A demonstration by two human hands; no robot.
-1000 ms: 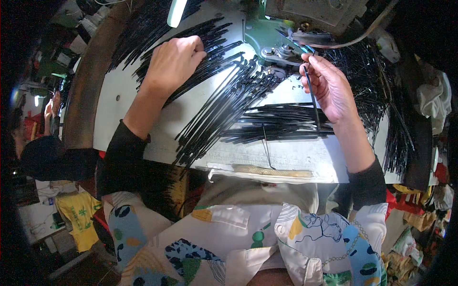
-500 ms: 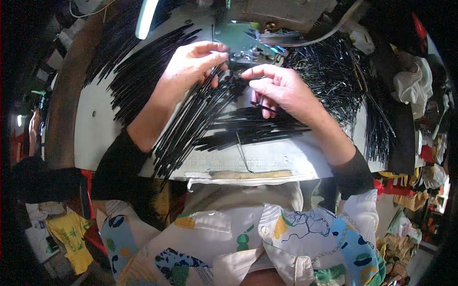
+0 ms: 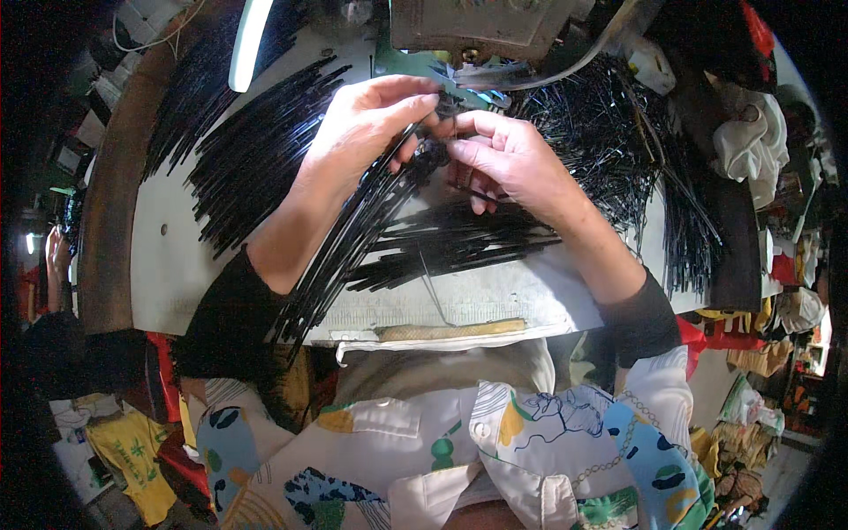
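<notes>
Both of my hands meet below a sewing machine head point(image 3: 477, 22). My left hand point(image 3: 371, 124) is closed, thumb and forefinger pinched on the end of a thin black strip by the machine's working point. A bundle of black strips point(image 3: 340, 238) runs from under that hand toward the table's front edge. My right hand point(image 3: 517, 163) is closed just to the right, its thumb and forefinger almost touching the left fingertips. A slim dark tool point(image 3: 481, 192) lies in its curled lower fingers; its kind is not clear. The fingertips partly hide the work.
On the pale table point(image 3: 168, 274) lie black strips at the left point(image 3: 256, 150), a tangled heap point(image 3: 601, 124) at the right and more strips point(image 3: 450, 243) in front. A tan strip point(image 3: 450, 330) edges the table. A lit lamp tube point(image 3: 251, 44) hangs upper left; white cloth point(image 3: 751, 141) hangs right.
My right hand has moved left and in close to my left hand, which has shifted slightly right. The view has tilted a little, showing more of the machine head.
</notes>
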